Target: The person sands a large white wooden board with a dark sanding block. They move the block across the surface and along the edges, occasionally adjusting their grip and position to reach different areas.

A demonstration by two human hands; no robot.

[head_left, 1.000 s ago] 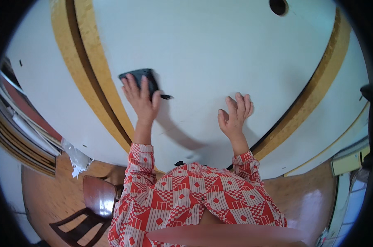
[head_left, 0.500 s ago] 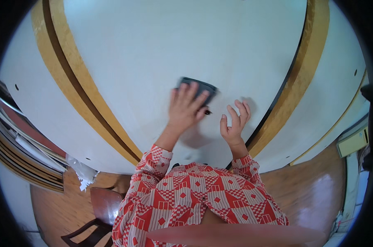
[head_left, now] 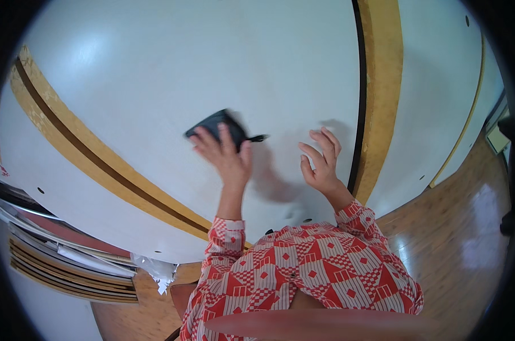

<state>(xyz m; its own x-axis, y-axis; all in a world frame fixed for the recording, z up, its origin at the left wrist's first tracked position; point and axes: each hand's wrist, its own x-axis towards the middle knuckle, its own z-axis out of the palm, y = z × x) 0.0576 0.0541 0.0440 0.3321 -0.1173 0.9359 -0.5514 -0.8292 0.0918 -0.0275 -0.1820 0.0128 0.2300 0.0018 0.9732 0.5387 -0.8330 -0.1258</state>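
Note:
My left hand (head_left: 226, 156) lies flat against the white panel (head_left: 172, 85), fingers spread over a dark grey folded cloth (head_left: 218, 120). The cloth shows beyond the fingertips, and a thin dark end of it sticks out to the right past my thumb. Part of the cloth is hidden beneath the fingers, and its outline is a little blurred. To the right, my right hand (head_left: 321, 162) is empty, with its fingers apart and loosely curled near the panel's right side. Whether its fingertips touch the panel I cannot tell.
Yellow wooden strips (head_left: 382, 96) with dark gaps edge the panel on both sides, and further white panels lie beyond. Stacked boards (head_left: 69, 278) and a clear plastic bag (head_left: 158, 267) are at the lower left, above a wooden floor (head_left: 439, 227). A chair is partly visible there.
My left hand and the cloth have moved left across the panel, and the cloth has turned. My right hand stays nearly in place. The whole view has swung to the right.

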